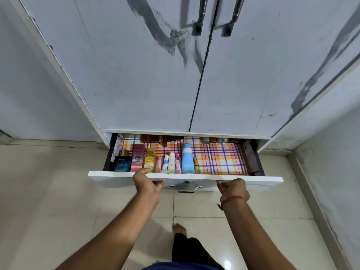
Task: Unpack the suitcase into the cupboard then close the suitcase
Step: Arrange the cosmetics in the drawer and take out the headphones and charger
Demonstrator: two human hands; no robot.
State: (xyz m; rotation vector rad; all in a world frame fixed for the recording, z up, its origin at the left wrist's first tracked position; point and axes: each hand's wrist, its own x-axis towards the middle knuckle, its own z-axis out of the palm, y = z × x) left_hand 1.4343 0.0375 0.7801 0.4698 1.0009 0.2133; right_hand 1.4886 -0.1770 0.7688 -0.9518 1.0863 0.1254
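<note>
A white cupboard [148, 75] with two shut doors fills the upper view. Its bottom drawer [109, 179] stands pulled out, lined with checked paper. Along the drawer's front a row of toiletries stands upright: a dark blue perfume box [122, 164], a pink BB cream box [138, 158], a yellow bottle [149, 159], small tubes and a tall light blue bottle [187, 159]. My left hand [147, 183] grips the drawer front's top edge left of centre, fingers curled under. My right hand [233, 189] grips the drawer front right of centre. No suitcase is in view.
A metal lock plate [186, 186] sits on the drawer front between my hands. Dark items line the drawer's back edge. Two metal door handles [200, 16] hang above. Pale floor tiles [58, 191] lie below, with my foot [179, 228] near centre. Walls close in left and right.
</note>
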